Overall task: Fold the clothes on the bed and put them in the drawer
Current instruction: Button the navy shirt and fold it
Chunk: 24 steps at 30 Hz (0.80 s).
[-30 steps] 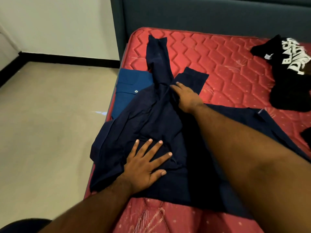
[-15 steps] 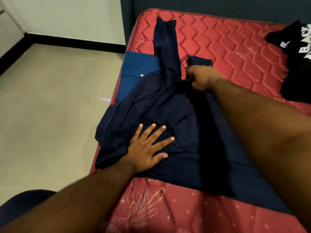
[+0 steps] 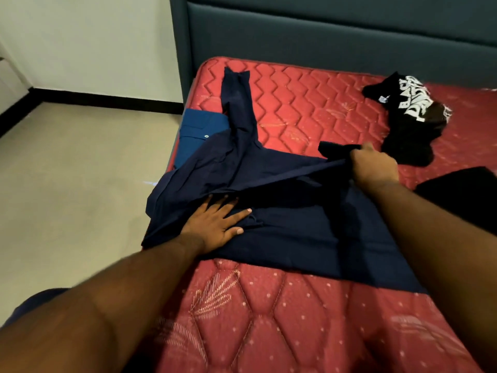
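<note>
A navy blue shirt (image 3: 290, 222) lies spread on the red mattress (image 3: 309, 109), one sleeve stretched toward the headboard. My left hand (image 3: 217, 224) presses flat on the shirt's left part, fingers straight and partly under a fold. My right hand (image 3: 372, 164) grips the shirt's other sleeve and holds it lifted and pulled to the right, the cloth taut between my hands. A folded brighter blue garment (image 3: 196, 133) lies partly under the shirt at the mattress's left edge.
A black garment with white print (image 3: 411, 114) lies crumpled at the back right. Another dark cloth (image 3: 462, 192) shows at the right edge. A dark padded headboard (image 3: 322, 36) stands behind. The beige floor (image 3: 80, 184) lies to the left.
My right hand has taken hold of the short sleeve and pulled it up and to the right across the shirt. My left hand stays pressed on the shirt.
</note>
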### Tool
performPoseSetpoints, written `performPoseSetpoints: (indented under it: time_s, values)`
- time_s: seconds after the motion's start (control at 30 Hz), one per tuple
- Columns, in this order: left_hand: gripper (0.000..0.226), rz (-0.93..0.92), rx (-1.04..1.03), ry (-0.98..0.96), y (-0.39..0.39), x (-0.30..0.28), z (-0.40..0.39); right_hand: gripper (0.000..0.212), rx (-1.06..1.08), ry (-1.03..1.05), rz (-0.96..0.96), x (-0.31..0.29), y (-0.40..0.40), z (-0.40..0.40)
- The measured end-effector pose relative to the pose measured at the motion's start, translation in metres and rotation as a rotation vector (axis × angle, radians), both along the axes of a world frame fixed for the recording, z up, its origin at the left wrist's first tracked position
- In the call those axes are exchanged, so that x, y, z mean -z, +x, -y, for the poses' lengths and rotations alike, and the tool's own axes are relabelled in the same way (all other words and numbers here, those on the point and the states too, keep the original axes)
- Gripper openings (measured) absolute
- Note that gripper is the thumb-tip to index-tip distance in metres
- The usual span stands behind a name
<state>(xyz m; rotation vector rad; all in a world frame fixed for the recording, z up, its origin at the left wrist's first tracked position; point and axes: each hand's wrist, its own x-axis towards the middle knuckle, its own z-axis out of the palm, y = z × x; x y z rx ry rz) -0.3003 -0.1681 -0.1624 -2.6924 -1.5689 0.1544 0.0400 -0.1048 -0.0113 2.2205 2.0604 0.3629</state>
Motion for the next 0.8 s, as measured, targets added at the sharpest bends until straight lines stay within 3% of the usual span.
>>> performPoseSetpoints:
  time_s: [0.1,0.17,0.3,0.4,0.47,0.57,0.67,0.8]
  values:
    - [0.066,-0.151,-0.013,0.151,0.007,-0.019,0.012,0.018,0.014,0.35,-0.295,-0.02,0.012,0.049]
    - [0.061,-0.122,0.036,0.249,0.007,-0.031,0.024,0.018,0.107,0.48,-0.428,-0.002,0.034,0.093]
    - [0.036,0.001,0.314,0.454,-0.01,-0.029,0.056,0.017,0.405,0.085,-0.497,0.092,0.076,0.178]
    - [0.034,0.188,0.353,0.486,-0.025,-0.029,0.068,0.023,0.52,0.018,-0.552,0.107,0.086,0.187]
    - [0.035,0.258,0.26,0.435,-0.03,-0.029,0.071,0.024,0.499,0.052,-0.577,0.096,0.088,0.184]
    - [0.024,0.465,-0.136,0.289,-0.039,-0.029,0.084,0.041,0.472,0.005,-0.438,0.1,0.088,0.184]
    - [0.041,0.562,-0.41,0.212,-0.047,-0.021,0.096,0.062,0.437,-0.046,-0.366,0.107,0.088,0.184]
    - [0.033,0.838,-0.597,0.179,-0.063,-0.012,0.085,0.054,0.268,-0.094,-0.403,0.107,0.093,0.178]
